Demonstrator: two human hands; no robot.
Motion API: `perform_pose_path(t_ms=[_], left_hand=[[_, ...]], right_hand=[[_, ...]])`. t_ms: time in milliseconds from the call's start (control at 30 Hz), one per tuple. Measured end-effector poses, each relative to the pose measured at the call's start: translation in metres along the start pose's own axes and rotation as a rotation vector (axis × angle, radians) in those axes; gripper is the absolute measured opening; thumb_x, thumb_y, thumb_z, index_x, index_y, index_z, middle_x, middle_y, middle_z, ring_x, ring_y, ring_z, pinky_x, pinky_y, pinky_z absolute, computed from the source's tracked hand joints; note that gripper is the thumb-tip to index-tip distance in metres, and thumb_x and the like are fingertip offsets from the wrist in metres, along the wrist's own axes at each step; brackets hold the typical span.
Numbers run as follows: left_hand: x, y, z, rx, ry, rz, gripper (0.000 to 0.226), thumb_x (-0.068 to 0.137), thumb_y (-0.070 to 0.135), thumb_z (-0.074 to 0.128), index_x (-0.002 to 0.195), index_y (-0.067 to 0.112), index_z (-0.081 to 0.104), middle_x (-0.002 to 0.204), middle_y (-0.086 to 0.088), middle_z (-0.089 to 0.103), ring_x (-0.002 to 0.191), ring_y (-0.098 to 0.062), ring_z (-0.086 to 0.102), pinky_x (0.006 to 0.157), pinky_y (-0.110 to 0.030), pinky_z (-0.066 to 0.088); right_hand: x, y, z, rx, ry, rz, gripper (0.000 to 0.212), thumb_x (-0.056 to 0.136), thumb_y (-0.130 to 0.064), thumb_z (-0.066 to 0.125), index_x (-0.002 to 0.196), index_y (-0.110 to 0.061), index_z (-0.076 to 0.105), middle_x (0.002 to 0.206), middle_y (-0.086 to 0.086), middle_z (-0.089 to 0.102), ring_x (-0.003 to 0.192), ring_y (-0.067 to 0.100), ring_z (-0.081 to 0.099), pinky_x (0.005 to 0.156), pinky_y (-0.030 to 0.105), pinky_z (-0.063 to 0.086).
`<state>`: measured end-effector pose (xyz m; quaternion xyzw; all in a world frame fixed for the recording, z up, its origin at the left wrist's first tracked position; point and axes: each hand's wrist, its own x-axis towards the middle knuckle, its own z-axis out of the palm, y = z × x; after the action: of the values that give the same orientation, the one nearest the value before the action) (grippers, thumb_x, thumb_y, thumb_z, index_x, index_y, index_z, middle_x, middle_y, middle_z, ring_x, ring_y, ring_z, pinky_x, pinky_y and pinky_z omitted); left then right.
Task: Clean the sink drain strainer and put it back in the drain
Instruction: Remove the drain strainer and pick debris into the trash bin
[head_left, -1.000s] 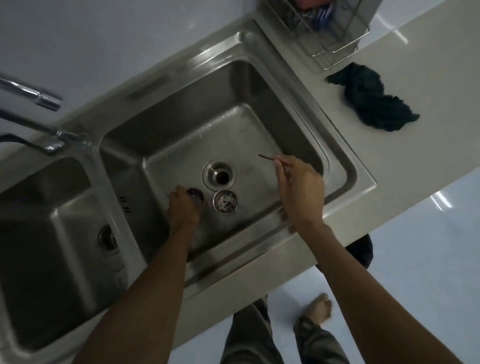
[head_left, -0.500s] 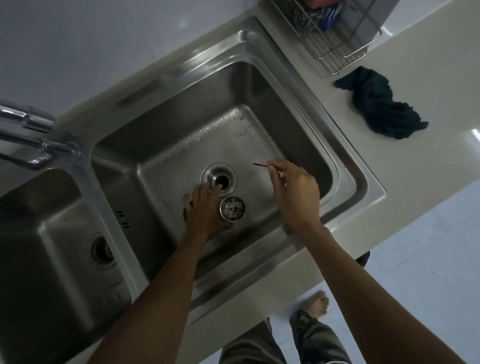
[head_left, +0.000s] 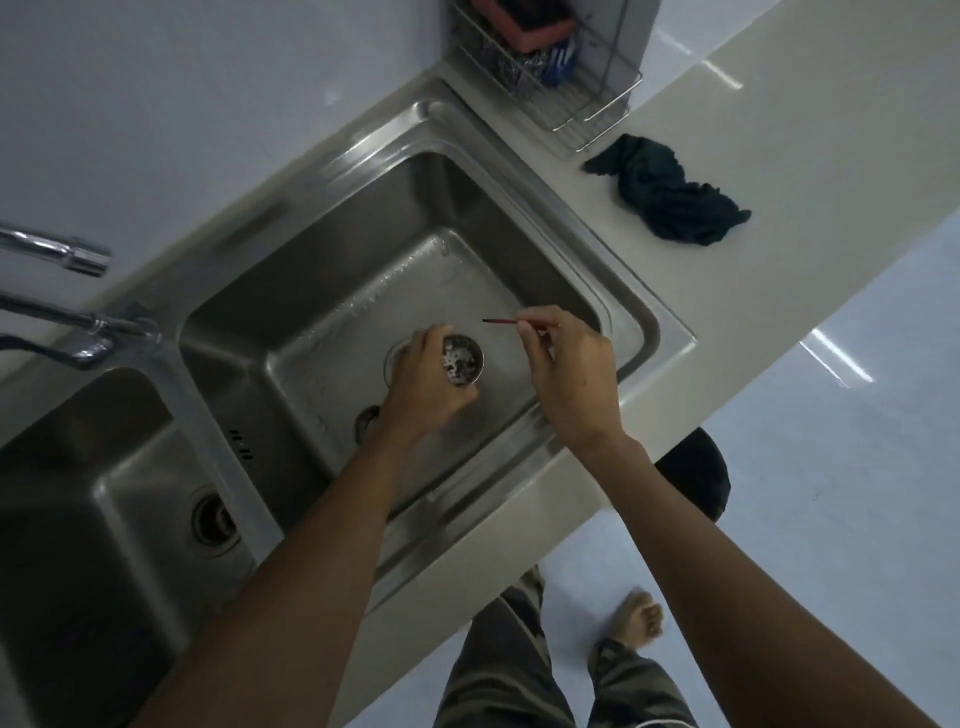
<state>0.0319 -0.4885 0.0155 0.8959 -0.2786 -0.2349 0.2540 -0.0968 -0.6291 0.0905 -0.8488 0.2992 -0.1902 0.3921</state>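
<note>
Over the drain, left hand (head_left: 423, 387) grip clasping grimy strainer (head_left: 462, 360), right hand (head_left: 569, 374) pinching stick (head_left: 511, 322)

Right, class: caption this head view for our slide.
Left hand holds the dirty strainer over the sink; right hand pinches a thin stick.

The left hand (head_left: 423, 382) covers most of the drain (head_left: 396, 353) and part of the strainer (head_left: 462, 361). A round thing (head_left: 366, 418) below its wrist is half hidden. The faucet (head_left: 62, 254) runs off the left edge.
</note>
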Motion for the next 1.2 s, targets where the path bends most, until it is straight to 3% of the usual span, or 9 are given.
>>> perform_pose_path(t_ms=[100, 267, 433, 567, 800, 933, 1000, 1133, 1200], left_hand=[[0.002, 0.06, -0.024, -0.069, 0.065, 0.133, 0.08, 0.07, 0.024, 0.084, 0.141, 0.022, 0.047, 0.136, -0.002, 0.046, 0.117, -0.023, 0.058, 0.097, -0.038, 0.054], [-0.009, 0.171, -0.011, -0.096, 0.075, 0.363, 0.091, 0.074, 0.037, 0.087, 0.15, 0.027, 0.037, 0.14, 0.001, 0.048, 0.122, -0.014, 0.054, 0.093, -0.03, 0.054], [-0.049, 0.263, 0.064, -0.197, 0.003, 0.475, 0.079, 0.067, 0.039, 0.088, 0.134, 0.028, 0.046, 0.124, 0.009, 0.059, 0.11, -0.006, 0.06, 0.088, -0.03, 0.058], [-0.079, 0.298, 0.146, -0.203, -0.113, 0.546, 0.077, 0.069, 0.041, 0.09, 0.132, 0.031, 0.048, 0.121, 0.016, 0.06, 0.11, -0.003, 0.061, 0.087, -0.022, 0.056], [-0.092, 0.26, 0.302, -0.168, -0.263, 0.525, 0.072, 0.072, 0.041, 0.091, 0.132, 0.032, 0.05, 0.125, 0.014, 0.06, 0.114, -0.005, 0.06, 0.095, -0.029, 0.055], [-0.074, 0.197, 0.391, -0.084, -0.323, 0.52, 0.069, 0.071, 0.038, 0.089, 0.128, 0.033, 0.051, 0.123, 0.014, 0.061, 0.112, -0.001, 0.058, 0.094, -0.022, 0.051], [-0.062, 0.163, 0.432, -0.028, -0.362, 0.525, 0.073, 0.071, 0.034, 0.09, 0.133, 0.026, 0.051, 0.128, 0.009, 0.061, 0.117, -0.007, 0.057, 0.095, -0.014, 0.047], [-0.041, 0.108, 0.488, 0.025, -0.44, 0.521, 0.077, 0.073, 0.03, 0.091, 0.138, 0.018, 0.051, 0.132, 0.003, 0.059, 0.12, -0.009, 0.056, 0.092, -0.002, 0.041], [-0.035, 0.088, 0.507, 0.049, -0.471, 0.522, 0.076, 0.074, 0.03, 0.09, 0.138, 0.018, 0.051, 0.131, 0.003, 0.06, 0.12, -0.01, 0.056, 0.093, -0.003, 0.042]], right_hand=[[-0.005, -0.01, -0.038, 0.067, 0.1, 0.007, 0.017, 0.1, -0.024, 0.061, 0.112, -0.017, 0.072, 0.103, -0.006, 0.073, 0.089, 0.007, 0.066, 0.082, 0.032, 0.057], [-0.03, -0.001, -0.124, 0.127, 0.292, 0.033, 0.016, 0.098, -0.023, 0.064, 0.11, -0.016, 0.073, 0.101, -0.006, 0.074, 0.086, 0.01, 0.067, 0.078, 0.035, 0.057], [-0.094, 0.056, -0.208, 0.133, 0.477, 0.129, 0.013, 0.099, -0.029, 0.063, 0.107, -0.024, 0.072, 0.096, -0.014, 0.074, 0.082, 0.004, 0.066, 0.073, 0.031, 0.057], [-0.154, 0.125, -0.24, 0.133, 0.542, 0.258, 0.011, 0.098, -0.034, 0.064, 0.105, -0.031, 0.071, 0.095, -0.021, 0.072, 0.085, 0.001, 0.066, 0.074, 0.028, 0.057], [-0.224, 0.271, -0.198, 0.144, 0.534, 0.473, 0.011, 0.099, -0.032, 0.063, 0.104, -0.029, 0.072, 0.093, -0.017, 0.072, 0.088, 0.006, 0.067, 0.075, 0.037, 0.058], [-0.246, 0.364, -0.134, 0.179, 0.59, 0.595, 0.013, 0.099, -0.028, 0.063, 0.104, -0.022, 0.073, 0.093, -0.009, 0.074, 0.086, 0.012, 0.069, 0.073, 0.041, 0.057], [-0.256, 0.405, -0.101, 0.184, 0.618, 0.639, 0.013, 0.099, -0.03, 0.063, 0.104, -0.023, 0.073, 0.093, -0.01, 0.073, 0.085, 0.01, 0.069, 0.073, 0.037, 0.058], [-0.274, 0.458, -0.036, 0.189, 0.55, 0.629, 0.013, 0.099, -0.032, 0.064, 0.106, -0.026, 0.072, 0.095, -0.015, 0.074, 0.086, 0.001, 0.067, 0.073, 0.012, 0.054], [-0.278, 0.478, -0.01, 0.174, 0.522, 0.667, 0.014, 0.099, -0.03, 0.064, 0.108, -0.023, 0.073, 0.097, -0.011, 0.075, 0.087, 0.004, 0.068, 0.078, 0.012, 0.055]])
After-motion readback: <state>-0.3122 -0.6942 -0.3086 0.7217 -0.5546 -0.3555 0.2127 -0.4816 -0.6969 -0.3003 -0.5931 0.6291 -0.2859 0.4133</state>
